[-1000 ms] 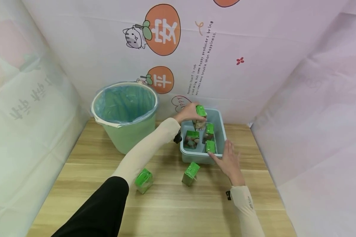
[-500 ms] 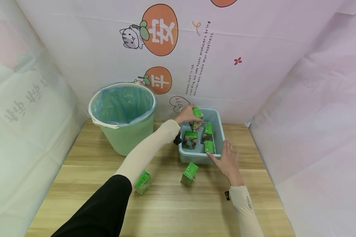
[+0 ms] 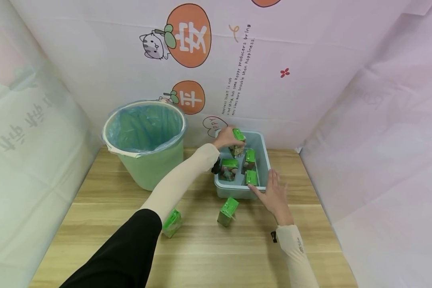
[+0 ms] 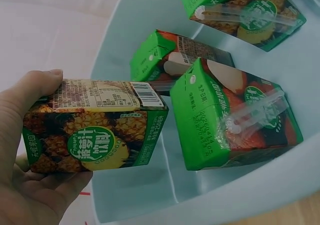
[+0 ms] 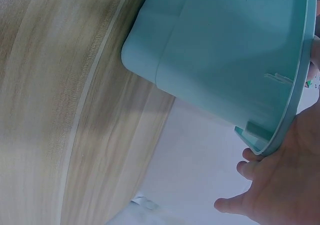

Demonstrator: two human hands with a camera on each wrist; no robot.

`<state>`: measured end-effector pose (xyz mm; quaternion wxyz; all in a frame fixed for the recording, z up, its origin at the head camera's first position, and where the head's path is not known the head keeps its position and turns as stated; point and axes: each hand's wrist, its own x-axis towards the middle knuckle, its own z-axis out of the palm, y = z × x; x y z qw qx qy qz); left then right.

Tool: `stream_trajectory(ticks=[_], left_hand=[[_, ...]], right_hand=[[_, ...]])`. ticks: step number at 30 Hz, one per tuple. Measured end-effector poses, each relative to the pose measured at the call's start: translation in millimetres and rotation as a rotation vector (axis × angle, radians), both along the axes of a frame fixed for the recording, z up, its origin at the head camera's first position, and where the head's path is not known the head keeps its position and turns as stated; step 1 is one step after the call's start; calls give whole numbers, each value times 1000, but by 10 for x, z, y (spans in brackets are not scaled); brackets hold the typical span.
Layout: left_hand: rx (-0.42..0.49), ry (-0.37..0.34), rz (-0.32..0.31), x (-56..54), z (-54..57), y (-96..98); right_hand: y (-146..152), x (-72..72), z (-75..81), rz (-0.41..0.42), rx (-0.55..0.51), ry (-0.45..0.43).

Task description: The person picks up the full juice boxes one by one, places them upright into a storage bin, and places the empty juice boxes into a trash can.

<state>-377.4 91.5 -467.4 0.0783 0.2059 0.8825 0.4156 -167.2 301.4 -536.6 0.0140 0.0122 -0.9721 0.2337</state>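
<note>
In the head view my left hand (image 3: 226, 138) grips a pineapple juice box (image 3: 237, 149) over the back left of a pale blue bin (image 3: 267, 160). The left wrist view shows thumb and fingers around this juice carton (image 4: 92, 140), its barcode end pointing into the bin. Inside stand several green-topped juice boxes, among them one with red fruit pictures (image 4: 200, 120) and another pineapple one (image 4: 245, 15). My right hand (image 3: 275, 198) rests at the bin's front right corner, thumb along the front rim, fingers extended along the right side. In the right wrist view its palm (image 5: 285, 180) lies against the rim.
Two more juice boxes stand on the wooden table, one in front of the bin (image 3: 228, 212) and one beside my left forearm (image 3: 173, 225). A green bucket with a blue liner (image 3: 151, 168) stands left of the bin. White printed sheets wall in the back and sides.
The head view has shifted slightly, so everything sits a little further left. My left hand dips slightly with the juice box, then rises again; my right hand stays at the bin's corner.
</note>
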Motion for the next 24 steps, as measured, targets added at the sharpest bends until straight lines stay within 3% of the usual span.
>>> stream_trajectory(ticks=[5,16,24], left_hand=[[-20,-8,4,-34,-73,23],[-35,-112,12,-57,-218,43],[-130,-95,-6,-69,-364,81]], right_hand=[[2,-8,-11,-2,0,-1],[19,-19,-13,-6,4,5],[23,-14,-19,-8,-5,-19]])
